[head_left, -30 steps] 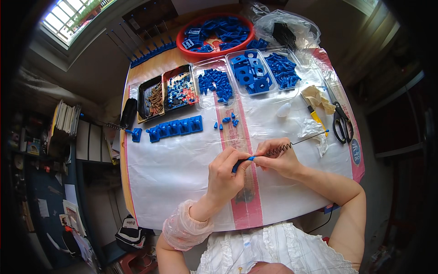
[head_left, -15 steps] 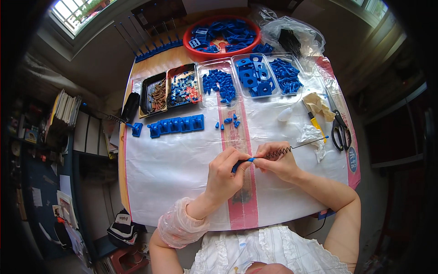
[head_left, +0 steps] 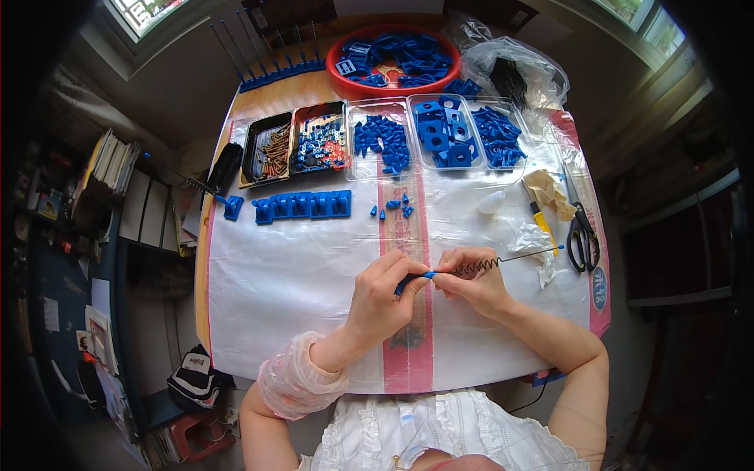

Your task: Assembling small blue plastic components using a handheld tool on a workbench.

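Note:
Over the middle of the table, my left hand [head_left: 383, 294] pinches a small blue plastic part [head_left: 410, 281]. My right hand [head_left: 477, 284] touches it fingertip to fingertip, closed around a black coiled wire [head_left: 481, 268]. From the coil a straight stretch of wire runs to the right and ends in a small blue tip [head_left: 561, 246]. The inner end of the wire, where it meets the blue part, is hidden by my fingers. Beyond my hands lie several small blue cone-shaped pieces [head_left: 393, 206] and a row of blue bases [head_left: 302, 206].
Trays of screws [head_left: 274, 151], small nuts and beads [head_left: 320, 145] and blue parts [head_left: 382, 141] line the table's far side. Behind them is a red basin [head_left: 338, 77] of blue pieces. At the right lie black-handled scissors [head_left: 582, 239], a yellow cutter [head_left: 540, 221] and crumpled paper [head_left: 534, 239].
The whole view has shifted slightly. My hands keep the same pinch on the blue part and the coiled wire, with barely any movement.

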Tool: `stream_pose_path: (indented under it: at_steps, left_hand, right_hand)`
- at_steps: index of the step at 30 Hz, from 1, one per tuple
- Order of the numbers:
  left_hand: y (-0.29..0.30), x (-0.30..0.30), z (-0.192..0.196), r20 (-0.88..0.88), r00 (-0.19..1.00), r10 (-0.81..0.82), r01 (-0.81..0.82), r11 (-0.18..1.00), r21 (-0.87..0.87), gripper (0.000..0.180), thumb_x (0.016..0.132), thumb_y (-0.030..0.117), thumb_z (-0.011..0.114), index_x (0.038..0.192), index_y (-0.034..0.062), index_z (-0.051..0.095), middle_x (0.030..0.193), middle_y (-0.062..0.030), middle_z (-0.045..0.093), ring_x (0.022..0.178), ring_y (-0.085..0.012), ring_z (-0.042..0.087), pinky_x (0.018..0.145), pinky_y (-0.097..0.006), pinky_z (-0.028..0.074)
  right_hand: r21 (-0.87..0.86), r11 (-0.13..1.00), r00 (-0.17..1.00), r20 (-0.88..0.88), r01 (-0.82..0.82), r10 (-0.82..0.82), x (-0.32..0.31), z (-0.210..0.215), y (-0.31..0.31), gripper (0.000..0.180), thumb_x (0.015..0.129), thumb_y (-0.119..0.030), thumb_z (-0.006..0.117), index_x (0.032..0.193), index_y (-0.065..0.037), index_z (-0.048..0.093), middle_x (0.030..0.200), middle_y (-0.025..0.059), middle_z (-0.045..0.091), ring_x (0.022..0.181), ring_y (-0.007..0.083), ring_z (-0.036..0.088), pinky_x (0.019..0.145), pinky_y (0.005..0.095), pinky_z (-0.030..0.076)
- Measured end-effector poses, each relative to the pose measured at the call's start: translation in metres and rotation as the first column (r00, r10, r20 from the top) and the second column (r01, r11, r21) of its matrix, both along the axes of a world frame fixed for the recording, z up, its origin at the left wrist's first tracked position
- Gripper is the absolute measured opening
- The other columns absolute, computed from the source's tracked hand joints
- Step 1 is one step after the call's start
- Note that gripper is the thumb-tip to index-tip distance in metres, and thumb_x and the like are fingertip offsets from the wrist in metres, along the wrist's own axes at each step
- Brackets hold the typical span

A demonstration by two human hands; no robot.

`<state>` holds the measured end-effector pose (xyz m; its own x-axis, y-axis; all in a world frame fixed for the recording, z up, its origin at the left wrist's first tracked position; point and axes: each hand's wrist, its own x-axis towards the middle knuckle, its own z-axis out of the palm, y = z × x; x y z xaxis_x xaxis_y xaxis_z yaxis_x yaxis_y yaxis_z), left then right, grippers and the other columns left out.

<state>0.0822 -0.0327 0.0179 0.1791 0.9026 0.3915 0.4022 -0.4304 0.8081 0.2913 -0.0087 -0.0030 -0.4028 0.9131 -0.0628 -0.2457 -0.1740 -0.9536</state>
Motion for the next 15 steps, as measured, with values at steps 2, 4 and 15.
stream_pose_path:
  at_steps: [2, 4, 15]
  left_hand:
    - [-0.0002, 0.0007, -0.0006, 0.009, 1.0, 0.002, -0.002, 1.0, 0.007, 0.014, 0.084, -0.004, 0.079, 0.095, 0.002, 0.074, 0.083, -0.0102, 0.066, 0.069, -0.0254, 0.065, 0.059, -0.035, 0.048]
    - [-0.0007, -0.0003, 0.0003, 0.014, 1.0, -0.007, 0.008, 1.0, -0.014, 0.014, 0.084, -0.002, 0.078, 0.095, 0.0029, 0.072, 0.084, -0.0105, 0.064, 0.073, -0.0295, 0.065, 0.063, -0.038, 0.05]
    - [-0.0005, -0.0012, -0.0017, 0.039, 0.999, -0.003, 0.001, 0.999, 0.032, 0.015, 0.083, -0.003, 0.079, 0.095, 0.0022, 0.073, 0.083, -0.0109, 0.064, 0.07, -0.0288, 0.065, 0.061, -0.037, 0.049]
  right_hand:
    - [0.002, 1.0, 1.0, 0.009, 0.001, -0.001, 0.0004, -0.0013, 0.0002, 0.007, 0.091, 0.004, 0.08, 0.091, 0.003, 0.072, 0.089, 0.0069, 0.071, 0.07, 0.0076, 0.067, 0.057, 0.0204, 0.052]
    - [0.01, 1.0, 1.0, 0.011, -0.005, 0.005, 0.0001, -0.001, 0.0009, 0.008, 0.091, 0.004, 0.079, 0.09, 0.003, 0.071, 0.088, 0.0069, 0.071, 0.069, 0.0077, 0.066, 0.057, 0.0208, 0.05]
    - [0.032, 0.999, 1.0, 0.022, -0.011, 0.01, 0.0006, -0.0015, 0.0003, 0.008, 0.091, 0.008, 0.077, 0.092, 0.003, 0.07, 0.086, 0.0083, 0.071, 0.068, 0.0087, 0.065, 0.057, 0.0214, 0.051]
